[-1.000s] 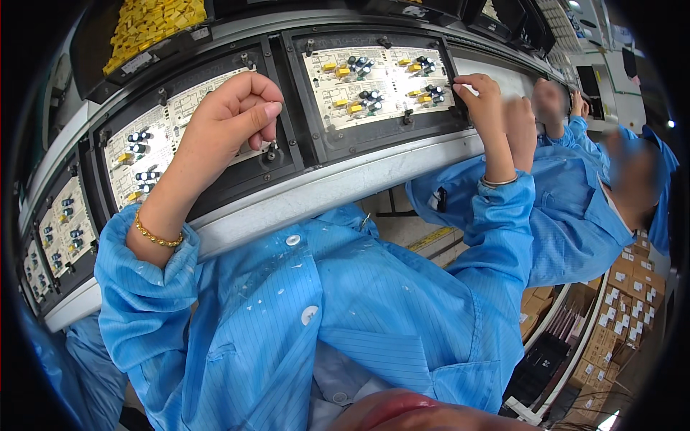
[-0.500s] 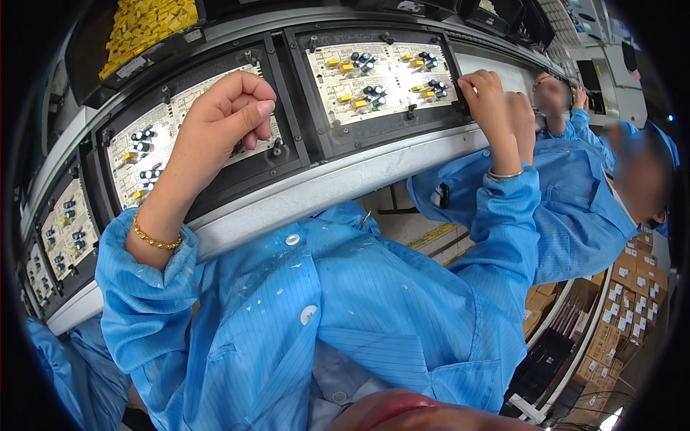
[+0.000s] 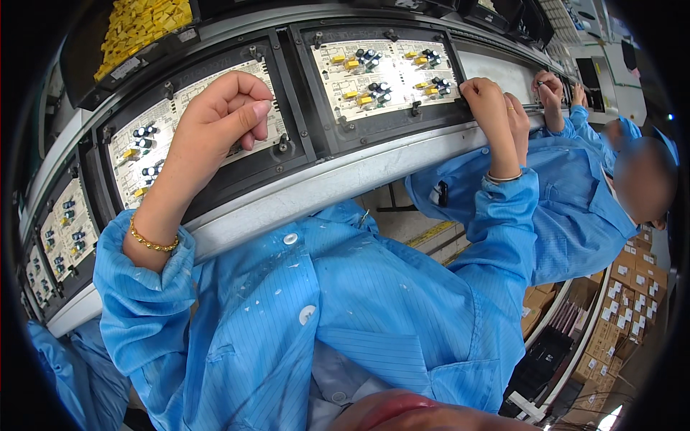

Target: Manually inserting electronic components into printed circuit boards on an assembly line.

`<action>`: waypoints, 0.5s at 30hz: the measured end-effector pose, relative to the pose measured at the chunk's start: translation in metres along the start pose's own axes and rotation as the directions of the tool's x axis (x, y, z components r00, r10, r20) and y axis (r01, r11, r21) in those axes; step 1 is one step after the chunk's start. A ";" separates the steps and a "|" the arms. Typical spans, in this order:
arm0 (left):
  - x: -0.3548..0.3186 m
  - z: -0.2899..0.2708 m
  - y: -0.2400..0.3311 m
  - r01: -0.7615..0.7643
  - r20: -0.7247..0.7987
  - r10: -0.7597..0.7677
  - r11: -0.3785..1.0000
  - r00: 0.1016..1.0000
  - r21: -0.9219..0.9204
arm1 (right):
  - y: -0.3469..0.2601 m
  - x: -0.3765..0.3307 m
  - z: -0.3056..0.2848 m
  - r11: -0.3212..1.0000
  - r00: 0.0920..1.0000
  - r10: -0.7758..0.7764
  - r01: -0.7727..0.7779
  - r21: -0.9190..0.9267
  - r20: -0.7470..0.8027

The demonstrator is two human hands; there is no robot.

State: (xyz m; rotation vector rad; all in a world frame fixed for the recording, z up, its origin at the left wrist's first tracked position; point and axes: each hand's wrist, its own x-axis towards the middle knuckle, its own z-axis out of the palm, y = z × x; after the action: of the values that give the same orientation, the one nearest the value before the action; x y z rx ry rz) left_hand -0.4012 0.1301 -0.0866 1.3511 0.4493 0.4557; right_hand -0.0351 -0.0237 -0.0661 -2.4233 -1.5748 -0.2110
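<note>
Circuit board [image 3: 397,75] (glare mid-panel), cream, with yellow and black components [image 3: 378,89]

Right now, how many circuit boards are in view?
4: one circuit board just left of the right hand, a second board partly behind the left hand, a third board further left, a fourth board at the far left. More may be hidden.

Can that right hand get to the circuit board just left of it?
Probably yes: the right hand is near the right edge of the circuit board, with nothing visible blocking it.
</note>
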 end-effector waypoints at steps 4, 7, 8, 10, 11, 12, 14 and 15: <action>-0.001 -0.001 -0.001 -0.002 0.000 0.002 1.000 1.000 0.002 | -0.004 0.000 -0.003 0.994 0.997 -0.076 0.074 -0.086 -0.012; -0.002 -0.001 -0.001 0.011 0.003 -0.011 1.000 1.000 -0.011 | -0.004 0.000 -0.003 0.988 0.996 -0.091 0.090 -0.125 0.002; -0.002 -0.001 -0.001 0.006 0.004 -0.006 1.000 1.000 -0.009 | -0.003 0.000 -0.002 0.982 0.997 -0.074 0.074 -0.176 0.005; -0.002 -0.001 -0.001 0.001 0.005 -0.001 1.000 1.000 -0.007 | 0.001 0.001 0.001 0.972 0.998 -0.057 0.057 -0.227 0.007; -0.002 -0.001 0.000 0.002 0.011 -0.001 1.000 1.000 -0.012 | 0.006 0.001 0.003 0.980 0.999 -0.046 0.044 -0.193 -0.007; -0.002 -0.001 0.000 0.002 0.017 -0.002 1.000 1.000 -0.017 | 0.009 0.001 0.004 0.987 0.999 -0.035 0.031 -0.159 -0.020; -0.003 0.000 0.001 0.002 0.011 -0.002 1.000 1.000 -0.010 | 0.008 0.001 0.004 0.983 0.999 -0.040 0.037 -0.182 -0.014; -0.004 0.000 0.001 0.002 0.007 -0.002 1.000 1.000 -0.003 | 0.008 0.001 0.003 0.978 0.999 -0.044 0.041 -0.205 -0.008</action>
State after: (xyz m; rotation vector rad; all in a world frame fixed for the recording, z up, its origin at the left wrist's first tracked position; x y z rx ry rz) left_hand -0.4048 0.1282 -0.0858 1.3485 0.4445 0.4496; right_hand -0.0276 -0.0246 -0.0695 -2.5351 -1.6759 -0.4155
